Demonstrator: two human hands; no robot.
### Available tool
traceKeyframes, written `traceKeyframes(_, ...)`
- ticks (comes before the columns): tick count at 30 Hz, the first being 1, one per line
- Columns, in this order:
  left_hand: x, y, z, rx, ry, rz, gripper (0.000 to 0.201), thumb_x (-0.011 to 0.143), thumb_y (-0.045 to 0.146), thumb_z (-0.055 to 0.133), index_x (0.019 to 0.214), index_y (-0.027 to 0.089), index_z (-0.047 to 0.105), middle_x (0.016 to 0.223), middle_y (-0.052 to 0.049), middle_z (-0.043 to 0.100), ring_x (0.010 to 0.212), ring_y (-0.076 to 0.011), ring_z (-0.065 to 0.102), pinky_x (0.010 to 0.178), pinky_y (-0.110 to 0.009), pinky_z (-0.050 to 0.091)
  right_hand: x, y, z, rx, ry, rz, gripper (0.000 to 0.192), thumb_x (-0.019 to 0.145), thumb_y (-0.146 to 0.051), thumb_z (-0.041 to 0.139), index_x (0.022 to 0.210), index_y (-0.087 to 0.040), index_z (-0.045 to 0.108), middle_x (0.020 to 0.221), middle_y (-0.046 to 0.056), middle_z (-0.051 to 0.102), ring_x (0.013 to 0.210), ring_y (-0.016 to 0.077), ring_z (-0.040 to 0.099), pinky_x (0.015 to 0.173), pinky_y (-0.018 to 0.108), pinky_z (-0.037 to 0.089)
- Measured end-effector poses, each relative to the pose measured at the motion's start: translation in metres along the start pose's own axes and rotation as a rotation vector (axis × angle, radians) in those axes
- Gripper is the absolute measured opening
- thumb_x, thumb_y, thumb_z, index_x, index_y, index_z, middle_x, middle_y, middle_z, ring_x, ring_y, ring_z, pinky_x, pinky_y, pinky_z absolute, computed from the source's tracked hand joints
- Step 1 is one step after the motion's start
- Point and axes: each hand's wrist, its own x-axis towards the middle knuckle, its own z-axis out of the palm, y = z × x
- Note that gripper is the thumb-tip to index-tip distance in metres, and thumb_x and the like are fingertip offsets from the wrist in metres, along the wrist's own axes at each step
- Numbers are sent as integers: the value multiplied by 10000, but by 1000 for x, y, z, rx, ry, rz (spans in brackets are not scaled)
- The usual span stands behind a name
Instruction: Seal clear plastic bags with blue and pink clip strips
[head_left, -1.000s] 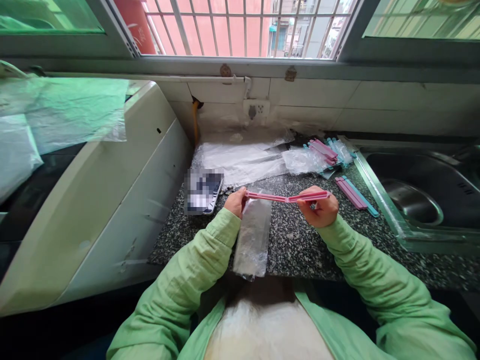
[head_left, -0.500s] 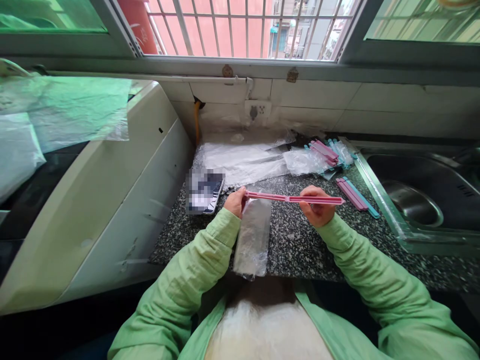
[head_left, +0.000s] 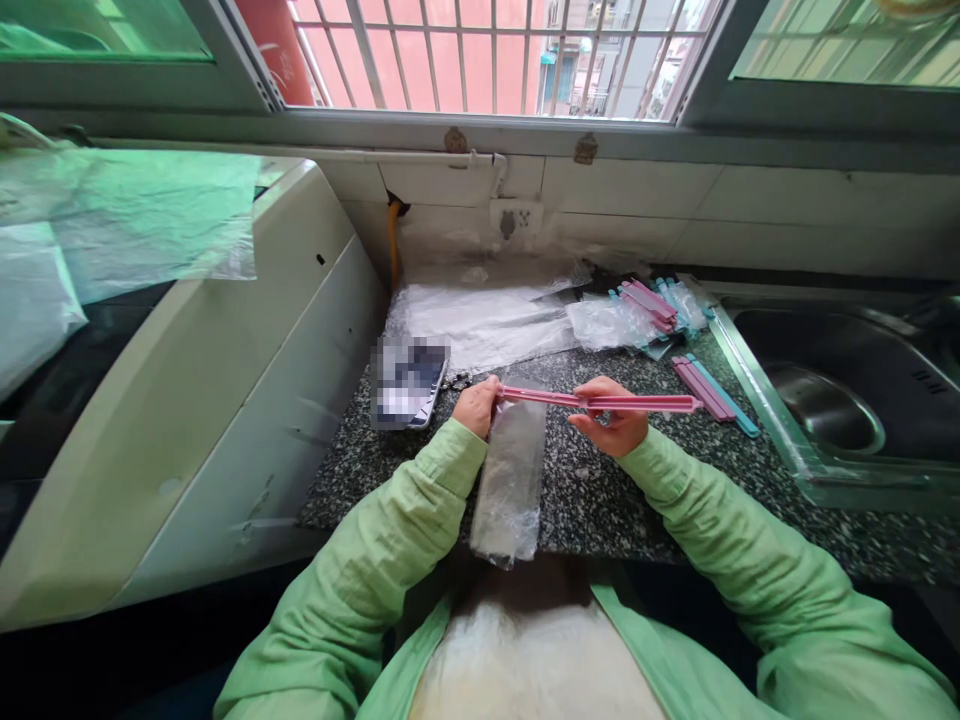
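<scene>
Pink sealing clip (head_left: 637, 403), mid-frame, grasped by left hand (head_left: 474, 409) and right hand (head_left: 616, 430), may slip if either slackens.

The left grip (head_left: 475, 407) hides the left end of the pink bag clip (head_left: 660, 403), and the right grip (head_left: 616, 428) covers a stretch farther along. Near the left edge of the bench (head_left: 585, 490), pixel blocks mask much of the smartphone (head_left: 433, 372); the dark item (head_left: 456, 381) beside it is too small to name. Toward the back edge, heaped clips (head_left: 649, 304) overlap beyond counting. The view's right side cuts off the sink (head_left: 757, 395), its left the plastic sheet (head_left: 157, 210).
</scene>
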Motion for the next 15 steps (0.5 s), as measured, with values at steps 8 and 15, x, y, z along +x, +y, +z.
traceKeyframes(8,-4,7,4,-112,-10,-115,362,619,474,642,510,134,582,398,27,443,390,-66,345,407,-225,256,-3,4,-1,-45,3,34,66,726,-212,604,773,-165,602,669,36,623,578,122,574,529,261,494)
traceKeyframes(15,-11,19,3,-181,-149,-143,384,308,333,808,551,132,589,491,32,537,456,-61,428,476,-202,320,-1,11,-9,-117,168,114,104,731,-266,616,769,-170,606,660,27,618,521,106,545,450,234,462)
